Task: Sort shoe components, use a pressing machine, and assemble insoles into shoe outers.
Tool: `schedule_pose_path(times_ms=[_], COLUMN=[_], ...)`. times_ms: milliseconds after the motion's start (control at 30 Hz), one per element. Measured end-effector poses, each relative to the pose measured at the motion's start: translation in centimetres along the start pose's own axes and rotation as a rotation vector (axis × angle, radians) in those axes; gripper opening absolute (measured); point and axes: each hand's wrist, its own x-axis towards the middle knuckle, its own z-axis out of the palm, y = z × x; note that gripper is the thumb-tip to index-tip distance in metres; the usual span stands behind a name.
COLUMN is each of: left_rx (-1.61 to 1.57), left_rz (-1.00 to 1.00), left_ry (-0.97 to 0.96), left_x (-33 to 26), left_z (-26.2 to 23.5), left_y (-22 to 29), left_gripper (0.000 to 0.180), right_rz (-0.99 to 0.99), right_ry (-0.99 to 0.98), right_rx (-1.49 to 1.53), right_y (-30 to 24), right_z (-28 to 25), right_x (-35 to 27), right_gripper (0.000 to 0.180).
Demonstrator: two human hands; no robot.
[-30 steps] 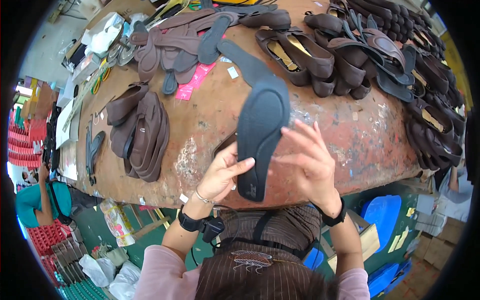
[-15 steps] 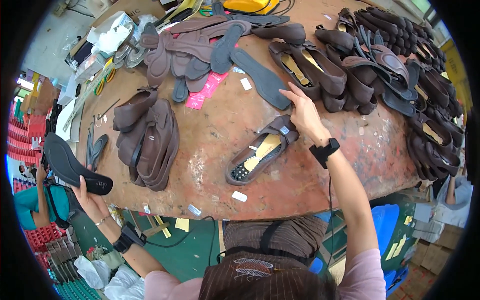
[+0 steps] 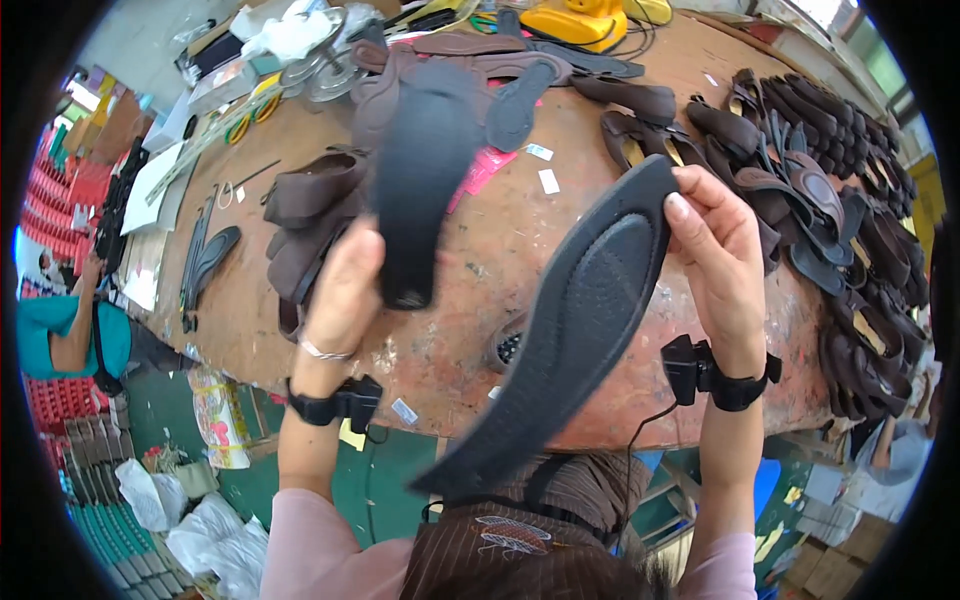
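Observation:
My left hand [image 3: 345, 285] grips a black insole [image 3: 410, 190], held upright above the table and slightly blurred. Opposite it, my right hand [image 3: 722, 250] pinches one end of a dark grey insole [image 3: 590, 290] between thumb and fingers. That insole hangs slanting toward me, its oval pad facing up. Behind it a brown shoe [image 3: 507, 338] lies on the table, mostly hidden. Several stacked brown shoes [image 3: 315, 195] stand just beyond my left hand, partly covered by it.
Loose brown and grey insoles [image 3: 518, 105] lie at the back over pink slips [image 3: 490, 165]. Many brown shoes [image 3: 880, 250] crowd the table's right side. Scissors [image 3: 240, 130] and a yellow device [image 3: 575, 25] are farther off. A person in teal [image 3: 70, 335] is at far left.
My left hand has brought the black insole from the far left over the table. My right hand has picked up the grey insole that lay by the shoes and raised it toward me.

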Motion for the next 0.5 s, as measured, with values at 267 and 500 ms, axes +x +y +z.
schedule_pose_path(times_ms=[267,500], left_rx=[-0.05,0.216], left_rz=[-0.301,0.013], left_ry=[-0.155,0.361], left_x=[-1.5,-7.3], left_z=[5.1,-0.5], left_y=[-2.1,1.6], left_gripper=[0.077,0.074], right_rz=[0.163,0.255], right_ry=[0.058,0.097], right_rx=[-0.276,-0.358], right_y=[2.9,4.6], right_z=[0.2,0.7], right_x=[1.5,-0.8], right_gripper=[0.026,0.035])
